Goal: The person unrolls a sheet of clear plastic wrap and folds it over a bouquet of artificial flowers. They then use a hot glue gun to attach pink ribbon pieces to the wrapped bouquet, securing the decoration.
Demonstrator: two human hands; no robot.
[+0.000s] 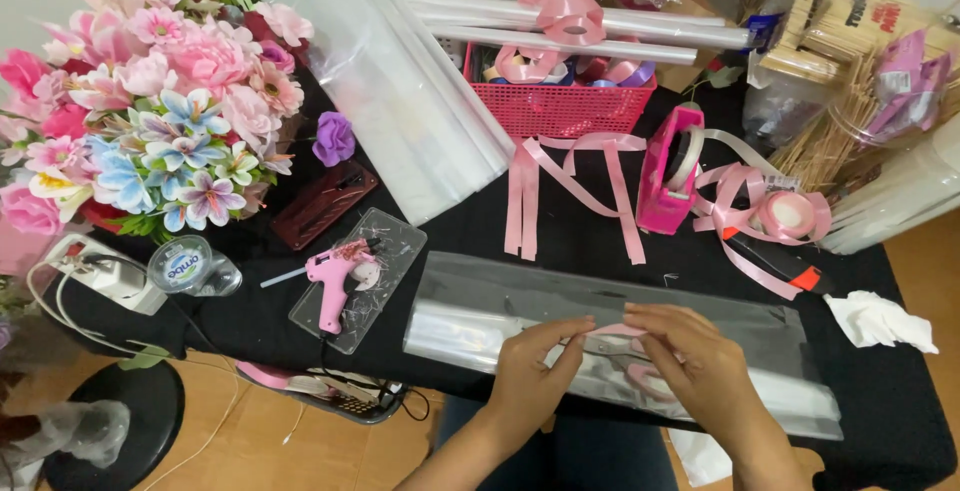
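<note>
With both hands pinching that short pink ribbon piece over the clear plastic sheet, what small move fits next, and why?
Probably press the short pink ribbon piece flat onto the clear cellophane sheet. The left hand and right hand each pinch one end of it just above the sheet, with pink-handled scissors lying beneath the film, so laying it down seems nearest.

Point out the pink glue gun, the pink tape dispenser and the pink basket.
pink glue gun point(332, 279), head view, on its body.
pink tape dispenser point(660, 186), head view, on its side wall.
pink basket point(560, 111), head view, on its front mesh.
</note>
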